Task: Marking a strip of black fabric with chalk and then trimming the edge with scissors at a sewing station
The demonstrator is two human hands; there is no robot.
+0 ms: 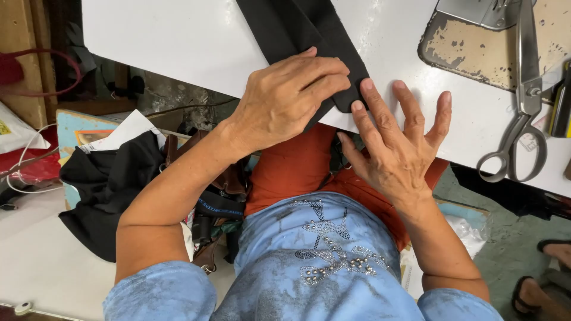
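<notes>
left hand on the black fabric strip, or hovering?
Touching. The head view shows the left hand lying flat on the black fabric strip, fingers curled over its folded end at the white table edge, no gap visible.

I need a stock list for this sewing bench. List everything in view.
Strip of black woven fabric: one, black, on the white tabletop, under both hands.
White flat tabletop: one, white, across the top.
Large steel tailor's scissors: one, silver, at right, lying partly on the plate.
Worn beige metal plate: one, beige with dark chips, top right.
Loose black cloth pile: one, black, lower left.
Sandalled foot: at least one, bottom right, another person's.
Left hand: one, fingers pressing the fabric.
Right hand: one, fingers spread, fingertips on the fabric's end.
</notes>
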